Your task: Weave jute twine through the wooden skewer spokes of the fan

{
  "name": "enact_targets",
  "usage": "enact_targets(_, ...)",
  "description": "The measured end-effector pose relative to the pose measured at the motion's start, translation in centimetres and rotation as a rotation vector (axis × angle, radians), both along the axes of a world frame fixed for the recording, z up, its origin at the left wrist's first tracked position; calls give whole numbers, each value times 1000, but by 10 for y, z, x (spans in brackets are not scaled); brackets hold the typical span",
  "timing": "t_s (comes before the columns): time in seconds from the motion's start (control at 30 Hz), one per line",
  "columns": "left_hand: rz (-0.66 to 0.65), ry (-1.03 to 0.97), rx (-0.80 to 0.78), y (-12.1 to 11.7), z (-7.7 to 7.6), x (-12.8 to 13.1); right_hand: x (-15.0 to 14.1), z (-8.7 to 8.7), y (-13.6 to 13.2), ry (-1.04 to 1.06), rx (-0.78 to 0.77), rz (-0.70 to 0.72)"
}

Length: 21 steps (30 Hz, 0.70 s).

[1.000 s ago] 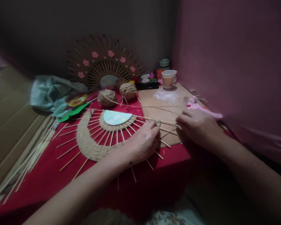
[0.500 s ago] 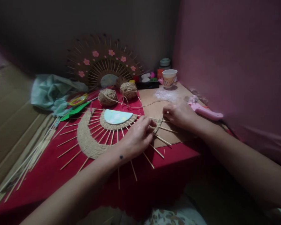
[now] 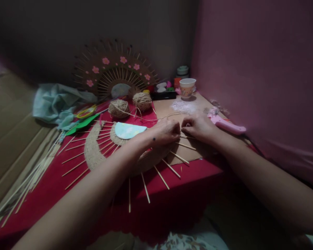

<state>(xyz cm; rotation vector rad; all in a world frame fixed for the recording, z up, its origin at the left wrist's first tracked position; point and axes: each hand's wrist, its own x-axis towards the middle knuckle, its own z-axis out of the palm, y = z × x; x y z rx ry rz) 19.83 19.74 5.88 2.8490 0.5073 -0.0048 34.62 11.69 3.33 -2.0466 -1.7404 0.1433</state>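
Note:
A half-round woven fan piece (image 3: 95, 152) of jute twine and wooden sticks lies on the red cloth (image 3: 54, 194), with a pale blue half-disc (image 3: 129, 130) at its centre. My left hand (image 3: 165, 132) reaches over its right end, fingers pinched together at the sticks there. My right hand (image 3: 199, 126) faces it, fingers closed in a pinch at the same spot. A thin twine strand (image 3: 169, 115) runs from the hands back to two jute balls (image 3: 118, 108). What each pinch holds is too small to make out, likely the twine.
A finished fan with pink flowers (image 3: 114, 71) stands at the back. A pink glue gun (image 3: 225, 124) lies right of my hands, a paper cup (image 3: 187, 86) behind. Teal cloth (image 3: 54, 102), scissors (image 3: 87, 111) and loose sticks (image 3: 23, 187) lie at left. A pink wall is at right.
My left hand has moved up and right across the weave to meet my right hand, which drew in from the right toward the fan's end.

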Motion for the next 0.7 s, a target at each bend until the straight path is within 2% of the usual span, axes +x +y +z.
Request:
enact_targets(0.33, 89, 185, -83, -1, 19, 2, 0, 4, -3, 75, -2, 5)
enact_targets(0.53, 166, -22, -339, 3, 29, -7, 7, 7, -6, 314, 39, 42)
enact_targets(0.6, 152, -68, -367, 7, 33, -9, 8, 9, -8, 406, 55, 31)
enact_targets(0.7, 157, -109, -376, 15, 35, -11, 8, 15, -14, 502, -15, 1)
